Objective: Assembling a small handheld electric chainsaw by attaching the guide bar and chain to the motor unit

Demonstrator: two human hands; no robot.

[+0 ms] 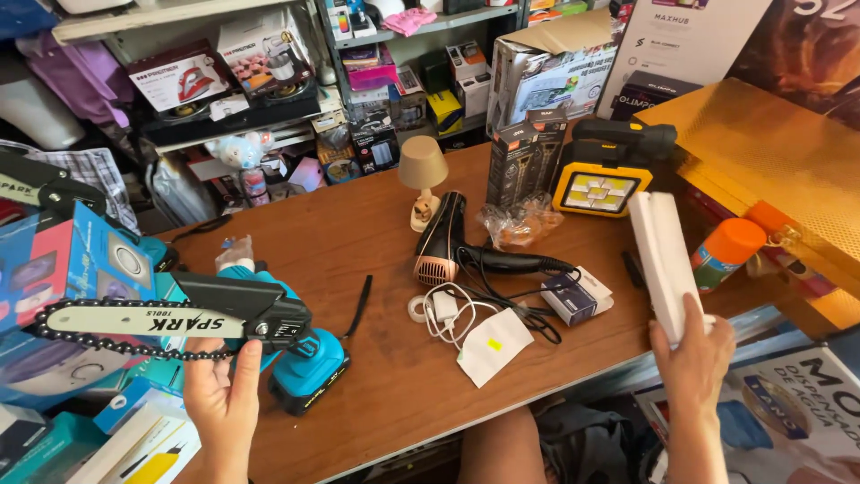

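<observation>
My left hand [219,399] grips the handle of a small teal and black chainsaw [260,327], whose bar and chain [134,324] point left over the boxes. Its battery end rests near the brown table's front edge [394,421]. My right hand [692,354] holds the lower end of a flat white box [661,255], tilted upright above the table's right end.
On the table lie a black hair dryer [448,237] with its cable, a white charger and cord [443,309], a small blue box [573,298], a beige lamp [422,170], a yellow work light [602,188] and an orange-capped can [726,253]. Boxes crowd the left side.
</observation>
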